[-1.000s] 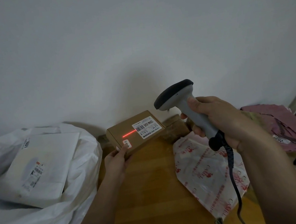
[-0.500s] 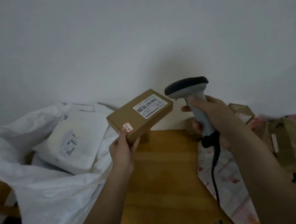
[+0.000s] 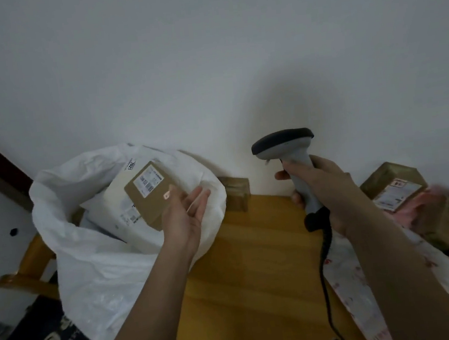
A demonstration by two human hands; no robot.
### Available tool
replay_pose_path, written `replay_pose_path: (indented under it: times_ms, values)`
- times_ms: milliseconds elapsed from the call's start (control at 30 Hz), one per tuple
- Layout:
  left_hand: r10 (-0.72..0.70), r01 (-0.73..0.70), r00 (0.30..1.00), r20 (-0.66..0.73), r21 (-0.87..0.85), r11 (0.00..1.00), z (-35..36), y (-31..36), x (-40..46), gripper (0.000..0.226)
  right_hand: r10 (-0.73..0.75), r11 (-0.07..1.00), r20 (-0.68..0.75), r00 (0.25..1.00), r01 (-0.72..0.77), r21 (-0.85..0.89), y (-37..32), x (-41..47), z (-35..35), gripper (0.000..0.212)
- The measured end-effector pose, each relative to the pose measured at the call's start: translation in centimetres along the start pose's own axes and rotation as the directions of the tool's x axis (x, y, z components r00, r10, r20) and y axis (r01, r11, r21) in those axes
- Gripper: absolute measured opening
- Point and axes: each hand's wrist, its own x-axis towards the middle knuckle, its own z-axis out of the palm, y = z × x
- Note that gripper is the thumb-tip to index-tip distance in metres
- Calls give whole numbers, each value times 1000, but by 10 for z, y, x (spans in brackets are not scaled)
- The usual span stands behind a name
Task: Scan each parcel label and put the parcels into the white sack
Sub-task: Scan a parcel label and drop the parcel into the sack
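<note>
A small brown cardboard parcel (image 3: pixel 148 197) with a white barcode label is over the open mouth of the white sack (image 3: pixel 95 266), on top of a flat white parcel (image 3: pixel 108 209) inside it. My left hand (image 3: pixel 186 215) is right beside the brown parcel, palm up and fingers spread, no longer gripping it. My right hand (image 3: pixel 322 184) holds the grey handheld scanner (image 3: pixel 284 144) upright over the wooden table (image 3: pixel 255 263), its black cable hanging down.
A brown box with a label (image 3: pixel 394 185) and other parcels are piled at the right. A white mailer with red print (image 3: pixel 348 281) lies under my right arm. A small brown box (image 3: pixel 235 193) stands by the wall. A wooden frame (image 3: pixel 30 262) holds the sack.
The scanner's red line on the label has gone out. My left hand carried the brown parcel left over the sack and opened. The view turned to the left.
</note>
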Motion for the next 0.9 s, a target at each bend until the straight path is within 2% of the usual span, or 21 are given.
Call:
replay_pose_path:
  times_ms: [233, 400, 533, 633, 767, 900]
  values:
    - [-158, 128, 981, 109, 236, 963, 27, -46, 2, 25, -3, 1000, -87, 996, 2, -9, 10, 13, -30, 21]
    - [-250, 172, 963, 99, 486, 857, 37, -91, 14, 23, 23, 999, -130, 991, -26, -22, 18, 26, -58, 22]
    - [-253, 134, 967, 32, 781, 611, 38, -123, 26, 19, 50, 997, -129, 990, -58, -58, 28, 42, -74, 22]
    - [-257, 125, 966, -6, 885, 448, 36, -144, 42, 16, 60, 993, -122, 991, -71, -89, 40, 59, -81, 21]
    - [-226, 49, 974, 2, 974, 220, 37, -165, 81, 44, 90, 991, -98, 991, -99, -87, 54, 85, -84, 23]
    - [-205, 12, 979, -4, 999, 38, 39, -184, 138, 64, 108, 987, -106, 988, -119, -104, 66, 120, -86, 23]
